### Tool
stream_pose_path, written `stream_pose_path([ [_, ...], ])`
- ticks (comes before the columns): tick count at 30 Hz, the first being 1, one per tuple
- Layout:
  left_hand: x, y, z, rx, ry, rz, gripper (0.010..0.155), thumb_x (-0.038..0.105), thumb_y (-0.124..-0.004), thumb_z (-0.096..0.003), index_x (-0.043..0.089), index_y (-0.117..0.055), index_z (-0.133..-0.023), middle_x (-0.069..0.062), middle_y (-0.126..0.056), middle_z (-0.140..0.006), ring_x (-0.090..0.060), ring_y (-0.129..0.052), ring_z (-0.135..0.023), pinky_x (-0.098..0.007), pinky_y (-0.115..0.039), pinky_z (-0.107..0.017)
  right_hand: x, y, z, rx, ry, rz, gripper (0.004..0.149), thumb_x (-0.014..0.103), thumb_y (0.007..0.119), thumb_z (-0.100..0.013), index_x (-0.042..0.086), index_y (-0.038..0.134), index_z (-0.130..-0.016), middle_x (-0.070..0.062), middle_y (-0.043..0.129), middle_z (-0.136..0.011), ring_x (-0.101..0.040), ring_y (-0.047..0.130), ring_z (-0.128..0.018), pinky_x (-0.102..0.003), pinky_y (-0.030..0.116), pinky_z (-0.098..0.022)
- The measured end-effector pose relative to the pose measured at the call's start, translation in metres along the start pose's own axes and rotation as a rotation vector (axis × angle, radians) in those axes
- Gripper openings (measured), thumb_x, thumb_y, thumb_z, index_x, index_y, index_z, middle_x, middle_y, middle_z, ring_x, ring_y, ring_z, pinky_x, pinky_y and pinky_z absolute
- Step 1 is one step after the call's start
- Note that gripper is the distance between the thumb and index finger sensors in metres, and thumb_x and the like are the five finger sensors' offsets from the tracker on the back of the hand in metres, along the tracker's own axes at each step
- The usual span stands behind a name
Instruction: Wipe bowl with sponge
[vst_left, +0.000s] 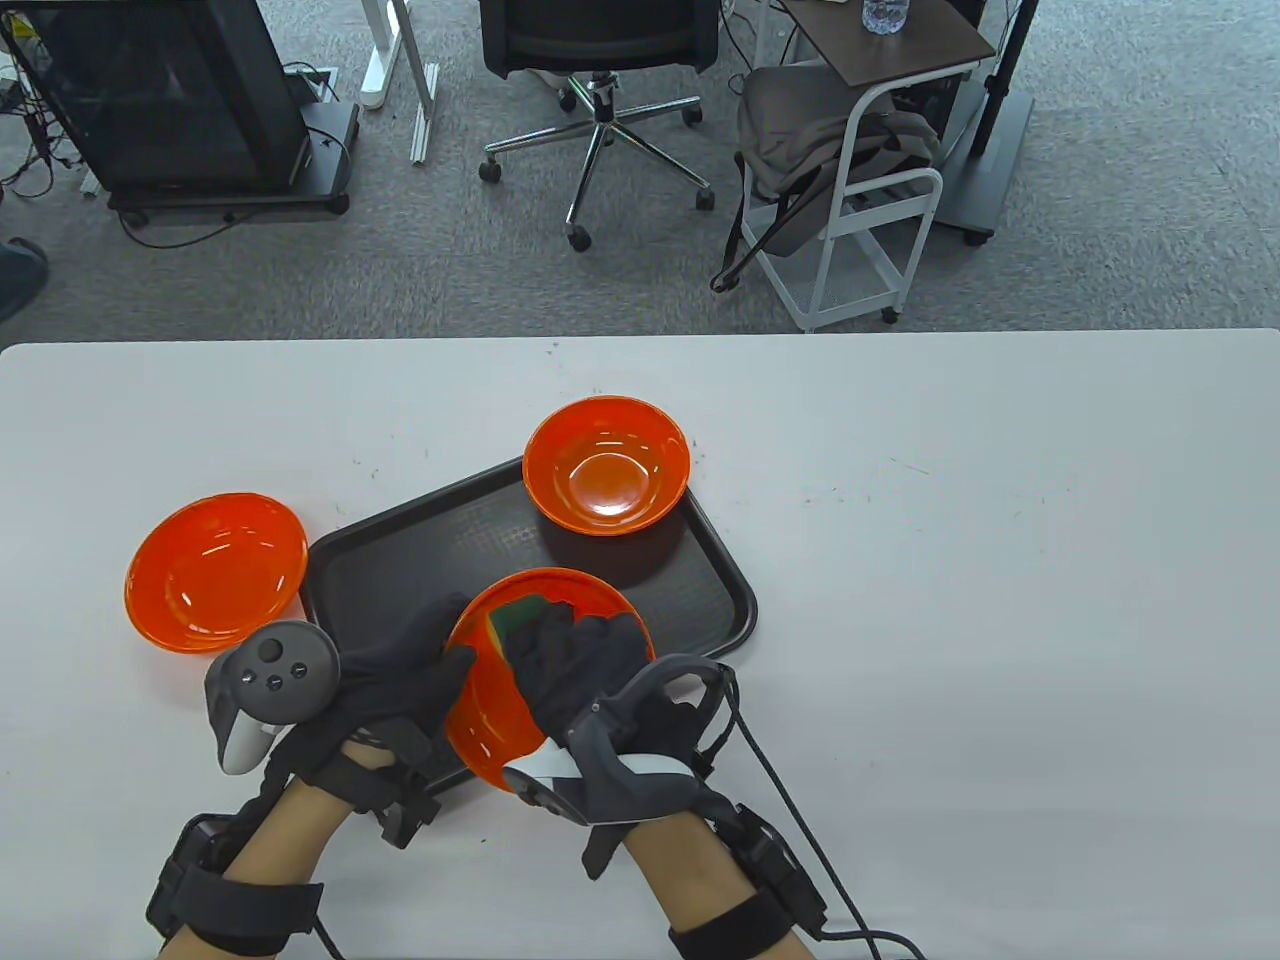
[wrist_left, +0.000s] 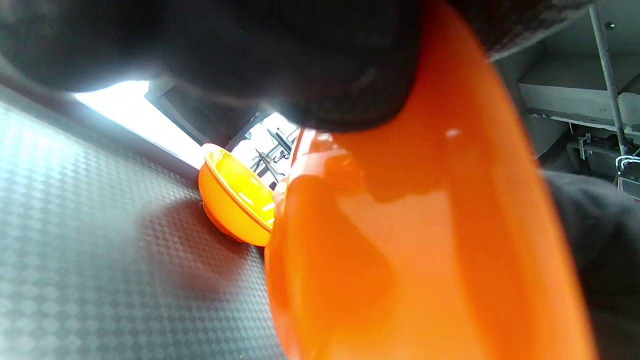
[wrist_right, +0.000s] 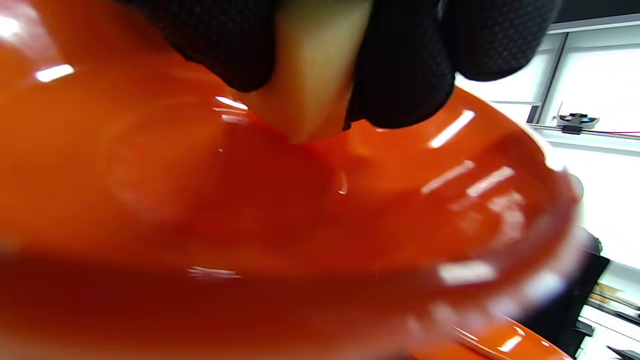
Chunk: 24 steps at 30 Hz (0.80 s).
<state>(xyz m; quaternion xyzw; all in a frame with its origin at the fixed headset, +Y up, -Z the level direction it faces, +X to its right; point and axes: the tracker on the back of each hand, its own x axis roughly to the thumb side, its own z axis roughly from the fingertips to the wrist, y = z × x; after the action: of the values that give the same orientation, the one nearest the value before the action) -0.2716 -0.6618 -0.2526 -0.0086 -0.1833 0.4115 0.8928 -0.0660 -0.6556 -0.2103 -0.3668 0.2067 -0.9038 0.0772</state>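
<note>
My left hand grips the left rim of an orange bowl and holds it tilted over the near edge of the black tray. My right hand holds a yellow and green sponge and presses it against the bowl's inside. In the right wrist view the yellow sponge sits between my gloved fingers, touching the bowl's glossy inside. In the left wrist view my gloved fingers lie on the bowl's outside wall.
A second orange bowl stands on the tray's far corner; it also shows in the left wrist view. A third orange bowl sits on the white table left of the tray. Office chair and cart stand beyond the table.
</note>
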Motion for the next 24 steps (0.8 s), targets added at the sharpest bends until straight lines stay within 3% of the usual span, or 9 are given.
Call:
stream_pose_path([
  [7, -0.003, 0.005, 0.0, 0.073, -0.008, -0.007, 0.056, 0.042, -0.079, -0.0515, 0.014, -0.069, -0.099, -0.008, -0.095, -0.041, -0.014, -0.098, -0.013, -0.038, -0.089, -0.019, 0.008, 0.0, -0.002, -0.021, -0.099, -0.216, 0.05, 0.033, 0.077, -0.053, 0.013, 0.061, -0.096, -0.019, 0.083, -0.092, -0.034, 0.089, -0.064, -0.056, 0.072, -0.05],
  [13, -0.008, 0.018, 0.002, 0.133, 0.006, -0.044, 0.056, 0.041, -0.08, -0.0514, 0.014, -0.07, -0.099, -0.009, -0.095, -0.042, -0.016, -0.098, -0.013, -0.039, -0.089, -0.02, 0.016, 0.002, -0.006, 0.114, -0.145, -0.319, 0.049, 0.032, 0.077, -0.053, 0.014, 0.061, -0.096, -0.019, 0.083, -0.093, -0.035, 0.088, -0.066, -0.057, 0.071, -0.05],
  [17, -0.009, 0.025, 0.003, 0.164, 0.007, -0.071, 0.056, 0.041, -0.08, -0.0512, 0.014, -0.07, -0.099, -0.009, -0.095, -0.041, -0.016, -0.098, -0.013, -0.039, -0.089, -0.02, 0.017, 0.003, -0.007, 0.226, -0.094, -0.28, 0.048, 0.031, 0.078, -0.053, 0.012, 0.063, -0.095, -0.021, 0.082, -0.093, -0.037, 0.086, -0.068, -0.059, 0.069, -0.051],
  [24, -0.005, 0.032, 0.005, 0.171, 0.001, -0.093, 0.055, 0.042, -0.081, -0.0509, 0.014, -0.072, -0.098, -0.008, -0.095, -0.039, -0.014, -0.098, -0.01, -0.037, -0.09, -0.017, 0.017, 0.001, -0.008, 0.357, 0.027, -0.025, 0.048, 0.03, 0.079, -0.053, 0.012, 0.064, -0.094, -0.022, 0.081, -0.094, -0.039, 0.083, -0.07, -0.06, 0.067, -0.052],
])
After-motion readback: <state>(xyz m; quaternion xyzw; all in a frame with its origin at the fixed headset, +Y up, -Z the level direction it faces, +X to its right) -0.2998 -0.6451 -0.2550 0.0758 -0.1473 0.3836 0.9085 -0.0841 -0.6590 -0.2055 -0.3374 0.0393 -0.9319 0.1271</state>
